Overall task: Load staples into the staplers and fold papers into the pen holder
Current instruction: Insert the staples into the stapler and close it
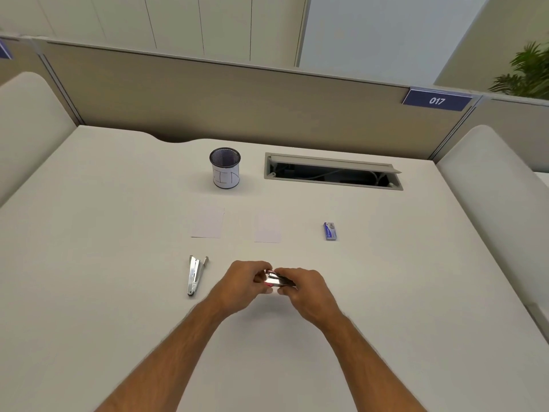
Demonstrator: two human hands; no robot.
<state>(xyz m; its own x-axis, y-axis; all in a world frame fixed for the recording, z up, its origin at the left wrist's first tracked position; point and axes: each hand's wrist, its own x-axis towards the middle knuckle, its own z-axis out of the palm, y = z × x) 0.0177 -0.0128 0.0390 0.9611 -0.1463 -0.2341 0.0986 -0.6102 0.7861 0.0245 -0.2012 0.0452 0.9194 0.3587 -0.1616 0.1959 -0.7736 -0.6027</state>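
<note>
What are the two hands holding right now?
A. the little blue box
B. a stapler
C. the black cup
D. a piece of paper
B: both the left hand and the right hand grip a small stapler between them, while the blue box, the black cup and the papers lie untouched farther back on the desk.

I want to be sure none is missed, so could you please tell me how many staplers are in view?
2. One stapler lies open on the desk, left of the hands. The other stapler is held between the left hand and right hand, partly hidden by fingers.
</note>
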